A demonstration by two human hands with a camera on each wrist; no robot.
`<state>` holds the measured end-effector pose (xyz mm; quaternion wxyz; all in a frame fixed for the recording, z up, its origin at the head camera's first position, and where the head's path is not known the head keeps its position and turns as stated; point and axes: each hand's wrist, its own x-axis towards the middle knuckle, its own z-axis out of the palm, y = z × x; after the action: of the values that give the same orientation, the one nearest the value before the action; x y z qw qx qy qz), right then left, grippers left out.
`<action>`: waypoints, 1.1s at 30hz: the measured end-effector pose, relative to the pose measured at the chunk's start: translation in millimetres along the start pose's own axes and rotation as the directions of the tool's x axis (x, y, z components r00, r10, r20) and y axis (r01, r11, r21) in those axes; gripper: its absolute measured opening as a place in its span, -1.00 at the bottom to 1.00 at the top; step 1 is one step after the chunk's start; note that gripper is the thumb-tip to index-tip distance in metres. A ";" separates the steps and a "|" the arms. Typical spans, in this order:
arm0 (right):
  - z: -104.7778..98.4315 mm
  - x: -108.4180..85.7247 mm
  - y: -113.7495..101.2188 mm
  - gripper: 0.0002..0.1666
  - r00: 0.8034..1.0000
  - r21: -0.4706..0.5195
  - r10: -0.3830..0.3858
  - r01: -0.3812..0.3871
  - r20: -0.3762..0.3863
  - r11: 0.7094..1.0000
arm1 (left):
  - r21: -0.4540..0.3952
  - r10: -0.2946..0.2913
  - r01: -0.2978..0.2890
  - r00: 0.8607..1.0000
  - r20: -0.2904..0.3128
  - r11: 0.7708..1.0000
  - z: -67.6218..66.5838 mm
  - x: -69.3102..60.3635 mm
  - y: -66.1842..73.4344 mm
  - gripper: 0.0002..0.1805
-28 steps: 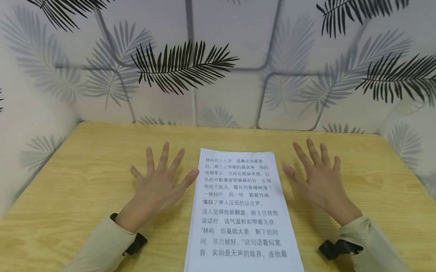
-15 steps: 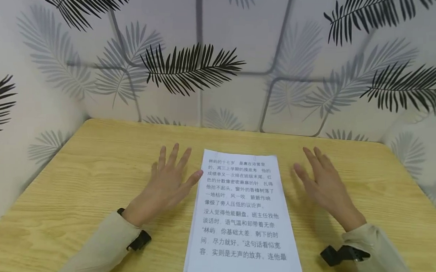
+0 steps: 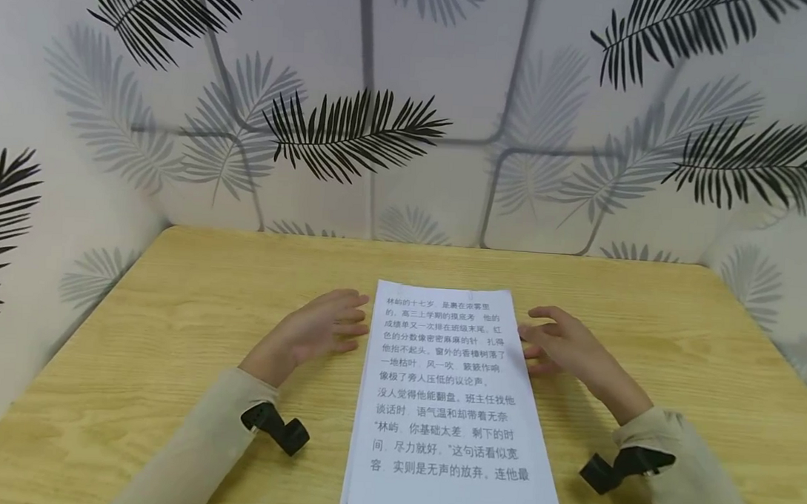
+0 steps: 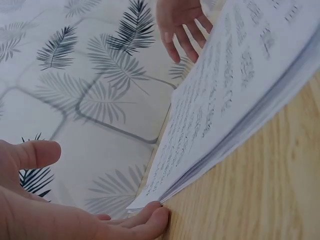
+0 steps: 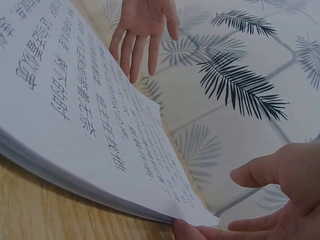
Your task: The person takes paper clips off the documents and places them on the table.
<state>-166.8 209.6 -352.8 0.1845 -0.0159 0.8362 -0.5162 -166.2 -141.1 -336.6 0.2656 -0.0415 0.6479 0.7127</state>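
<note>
A stack of white paper sheets printed with Chinese text lies on the wooden table, its edges slightly uneven. My left hand is beside the stack's left edge, palm turned inward and fingers extended. In the left wrist view, the fingertips are at the corner of the stack; whether they touch it I cannot tell. On the other side, my right hand faces the right edge with fingers loosely bent. A fingertip of it meets the paper's edge in the right wrist view. Neither hand grips anything.
The wooden table stretches out on both sides of the stack. Behind it stands a pale wall covering with a leaf pattern. Black wrist cameras are strapped over both sleeves.
Both hands have turned from palms down with spread fingers to palms facing inward. They have moved in toward the stack's two sides. The stack itself stays in place.
</note>
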 end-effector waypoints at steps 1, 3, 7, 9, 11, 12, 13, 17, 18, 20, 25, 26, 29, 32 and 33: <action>0.0 0.5 0.4 -0.23 1.000 0.000 0.004 -0.004 -0.002 1.000 | -0.011 -0.004 0.004 1.000 0.003 1.000 -0.6 0.7 0.1 -0.23; 0.3 1.7 1.5 -0.23 1.000 0.001 0.013 -0.013 -0.007 1.000 | -0.030 -0.021 0.021 1.000 -0.002 0.999 -1.3 2.3 0.1 -0.28; 1.2 3.6 5.3 -0.25 1.000 0.017 0.016 -0.015 -0.023 1.000 | -0.076 -0.049 0.047 0.999 -0.016 0.996 -1.6 5.3 -0.6 -0.37; 1.5 4.6 7.1 -0.28 0.999 0.012 0.014 -0.013 -0.034 1.000 | -0.103 -0.052 0.048 0.998 -0.037 0.994 -0.8 6.7 -1.9 -0.39; 1.9 5.8 8.8 -0.32 0.999 0.004 0.010 -0.010 -0.049 1.000 | -0.124 -0.047 0.039 0.997 -0.059 0.991 -0.4 8.5 -3.7 -0.41; 2.2 6.4 9.5 -0.35 0.998 0.000 0.008 -0.008 -0.058 1.000 | -0.121 -0.041 0.033 0.997 -0.067 0.992 -0.1 9.5 -4.9 -0.41; 2.5 6.9 9.9 -0.38 0.998 0.001 0.008 -0.008 -0.065 1.000 | -0.109 -0.030 0.022 0.997 -0.071 0.994 0.1 10.6 -6.1 -0.41; 5.0 8.4 12.4 -0.49 0.995 0.003 -0.001 0.001 -0.101 1.000 | -0.029 -0.003 0.001 0.998 -0.066 1.000 0.3 12.9 -10.8 -0.41; 5.9 8.6 13.2 -0.50 0.994 -0.001 -0.007 0.007 -0.109 1.000 | -0.005 0.006 -0.006 0.998 -0.060 1.000 0.4 12.8 -11.7 -0.40; 7.7 8.5 13.5 -0.52 0.990 -0.032 -0.025 0.021 -0.137 0.999 | 0.026 0.020 -0.018 0.998 -0.056 0.999 0.7 12.2 -12.0 -0.39; 12.5 4.6 9.1 -0.58 0.971 -0.076 -0.091 0.077 -0.219 0.994 | 0.065 0.050 -0.045 0.996 -0.078 0.997 2.9 10.2 -11.2 -0.35; 13.3 3.3 7.5 -0.58 0.968 -0.056 -0.101 0.090 -0.228 0.994 | 0.065 0.050 -0.044 0.995 -0.089 0.997 3.3 10.0 -11.3 -0.35; 15.7 -0.3 3.7 -0.59 0.968 0.042 -0.119 0.131 -0.222 0.990 | 0.061 0.054 -0.048 0.994 -0.100 0.997 3.1 10.4 -11.7 -0.36; 17.5 -1.9 2.8 -0.62 0.977 0.226 -0.118 0.157 -0.178 0.961 | 0.044 0.065 -0.061 0.994 -0.083 0.997 1.6 12.1 -13.4 -0.37; 18.0 -1.9 3.6 -0.65 0.979 0.272 -0.122 0.165 -0.165 0.948 | 0.044 0.068 -0.065 0.994 -0.083 0.997 1.5 12.5 -14.0 -0.37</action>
<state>-158.6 196.3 -362.5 0.0850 -0.0123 0.7612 -0.6428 -170.5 -135.3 -354.0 0.2148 -0.0445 0.6741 0.7053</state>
